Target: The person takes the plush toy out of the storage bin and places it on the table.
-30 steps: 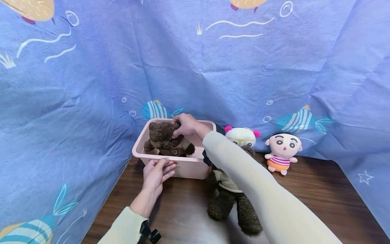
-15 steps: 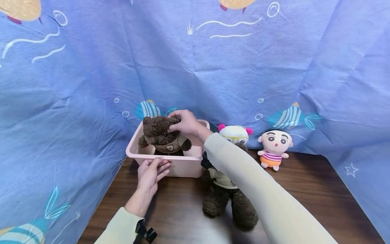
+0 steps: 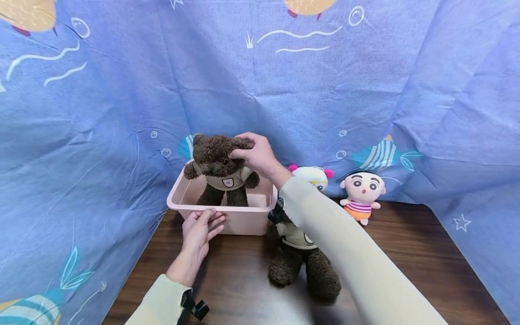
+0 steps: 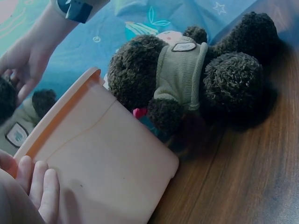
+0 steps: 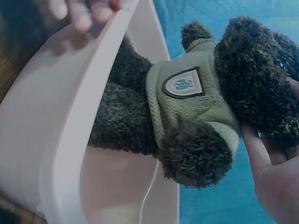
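A dark brown teddy bear in a khaki sweater with a badge is upright, its legs inside a pink plastic bin. My right hand grips the side of its head by the ear; the right wrist view shows fingers beneath the head. My left hand pinches the bin's front rim, thumb on top and fingers against the outer wall. A second brown teddy bear in a similar sweater sits right of the bin, its head hidden behind my right sleeve in the head view.
Behind the second bear is a white plush with pink ears. A boy doll in a striped top sits farther right on the wooden table. A blue fish-print cloth hangs behind and at both sides.
My right hand has raised the bear from lying low in the bin until its head and torso stand above the rim. My left hand keeps its hold on the rim.
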The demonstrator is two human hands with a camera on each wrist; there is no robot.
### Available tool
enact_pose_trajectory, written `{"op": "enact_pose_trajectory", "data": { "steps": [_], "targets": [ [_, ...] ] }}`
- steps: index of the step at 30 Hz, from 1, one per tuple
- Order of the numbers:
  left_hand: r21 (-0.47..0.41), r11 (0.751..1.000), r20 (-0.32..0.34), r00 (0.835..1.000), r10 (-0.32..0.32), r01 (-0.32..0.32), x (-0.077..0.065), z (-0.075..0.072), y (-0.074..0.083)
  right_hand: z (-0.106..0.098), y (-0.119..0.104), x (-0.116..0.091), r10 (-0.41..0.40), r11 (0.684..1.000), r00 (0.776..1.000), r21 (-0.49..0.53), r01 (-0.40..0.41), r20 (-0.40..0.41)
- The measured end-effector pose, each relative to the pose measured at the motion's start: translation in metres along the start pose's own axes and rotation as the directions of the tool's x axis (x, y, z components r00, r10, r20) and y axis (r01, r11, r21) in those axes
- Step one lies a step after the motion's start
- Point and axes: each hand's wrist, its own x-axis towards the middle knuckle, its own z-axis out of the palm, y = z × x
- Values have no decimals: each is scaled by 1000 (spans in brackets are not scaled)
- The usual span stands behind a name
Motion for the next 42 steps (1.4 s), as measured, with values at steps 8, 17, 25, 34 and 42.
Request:
{"op": "enact_pose_trajectory", "data": {
  "steps": [8, 17, 25, 34, 42],
  "targets": [
    [8, 1000, 8, 1000, 5, -5, -1, 0, 2, -15, -23, -5, -77, 983, 995, 164, 85, -57],
    [13, 1000, 5, 1000, 6, -6, -2, 0, 4, -42, -64, -21, -204, 944, 971, 236, 229, -126],
    [14, 1000, 23, 1000, 2, -3, -2, 0, 0, -76, -92, -46, -236, 942, 961, 209, 264, -146],
    [1, 1000, 13, 1000, 15, -15, -1, -1, 0, -118, -108, -83, -224, 929, 953, 252, 272, -202],
    [7, 1000, 7, 1000, 4, -4, -1, -2, 1, -165, -104, -124, -266, 919, 939, 238, 315, -218]
  ]
}}
